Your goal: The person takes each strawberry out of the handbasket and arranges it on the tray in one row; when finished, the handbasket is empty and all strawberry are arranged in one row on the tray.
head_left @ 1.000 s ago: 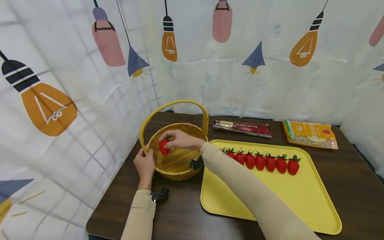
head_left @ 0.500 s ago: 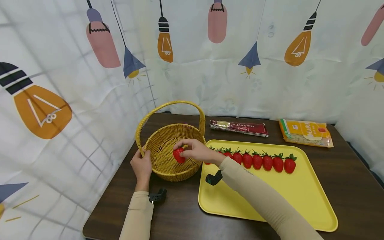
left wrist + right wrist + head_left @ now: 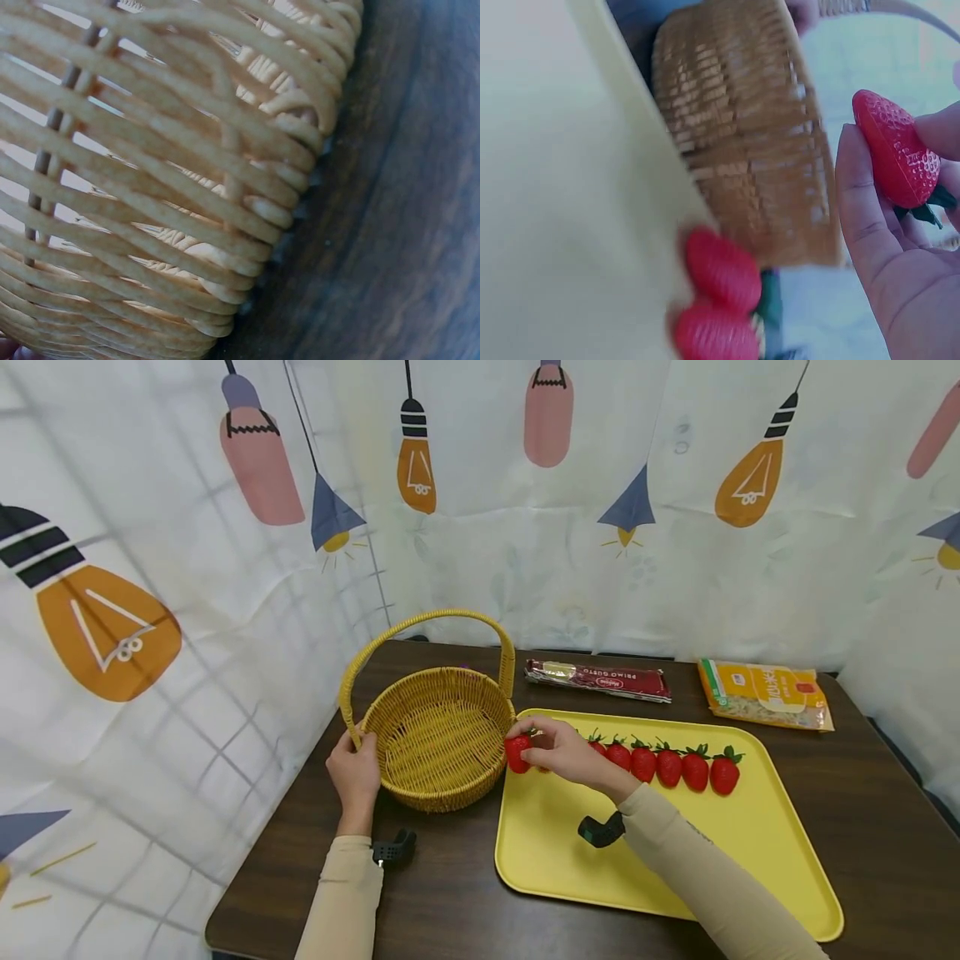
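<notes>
A yellow woven basket point(image 3: 442, 793) with a tall arched handle point(image 3: 450, 612) stands at the left of the table, its woven bottom in view. My left hand point(image 3: 356, 777) grips its left side, where the handle meets the rim. The basket's wall point(image 3: 165, 150) fills much of the left wrist view. My right hand point(image 3: 573, 756) pinches a red strawberry point(image 3: 516, 753) between thumb and fingers, over the left edge of the yellow tray point(image 3: 600, 860) just right of the basket. In the right wrist view the held strawberry point(image 3: 896, 150) has its green leaves toward the palm.
Several more strawberries point(image 3: 669, 767) lie in a row along the tray's far side, partly hidden by the right hand. Behind the tray lie a dark red packet point(image 3: 600, 680) and an orange-yellow bag point(image 3: 772, 695). A printed curtain point(image 3: 480, 552) hangs behind the dark table point(image 3: 442, 877).
My right hand has moved right with the strawberry, from over the basket to the tray's left edge. My left hand keeps its hold on the basket.
</notes>
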A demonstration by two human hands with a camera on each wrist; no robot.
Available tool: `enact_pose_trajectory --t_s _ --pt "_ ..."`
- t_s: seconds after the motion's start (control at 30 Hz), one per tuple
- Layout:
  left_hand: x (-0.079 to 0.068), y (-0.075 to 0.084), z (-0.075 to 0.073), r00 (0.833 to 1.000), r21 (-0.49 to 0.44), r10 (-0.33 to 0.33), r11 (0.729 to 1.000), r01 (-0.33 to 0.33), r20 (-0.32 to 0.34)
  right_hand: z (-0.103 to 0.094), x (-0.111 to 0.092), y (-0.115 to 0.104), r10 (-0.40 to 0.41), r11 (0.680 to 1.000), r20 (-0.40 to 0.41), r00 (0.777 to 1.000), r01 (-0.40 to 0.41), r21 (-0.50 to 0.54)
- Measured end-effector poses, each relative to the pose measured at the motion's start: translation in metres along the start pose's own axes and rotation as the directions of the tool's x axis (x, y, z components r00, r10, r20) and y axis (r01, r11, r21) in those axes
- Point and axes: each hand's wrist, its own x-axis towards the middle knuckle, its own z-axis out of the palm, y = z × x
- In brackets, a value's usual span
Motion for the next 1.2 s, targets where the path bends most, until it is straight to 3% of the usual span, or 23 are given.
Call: enact_pose_trajectory --t_s 0.23,0.57,0.97,1.2 --pt "0.0 0.001 -0.001 1.0 0.001 -0.002 1.0 0.002 0.006 -0.028 -0.04 0.017 0.053 0.998 -0.095 0.994 -0.054 -0.012" --pt "0.002 0.003 0.002 1.0 -0.009 -0.002 1.0 0.002 -0.004 -0.063 -0.093 0.032 -0.003 0.998 -0.217 0.976 -0.011 -0.063" --pt "0.0 0.0 0.0 1.0 -0.002 -0.008 1.0 0.008 0.009 -0.092 -0.138 0.046 -0.029 0.993 -0.356 0.934 -0.013 -0.117" --pt "0.002 0.001 0.001 1.0 -0.004 -0.007 1.0 0.007 0.001 -0.108 -0.155 0.055 -0.078 0.992 -0.457 0.886 0.021 -0.128"
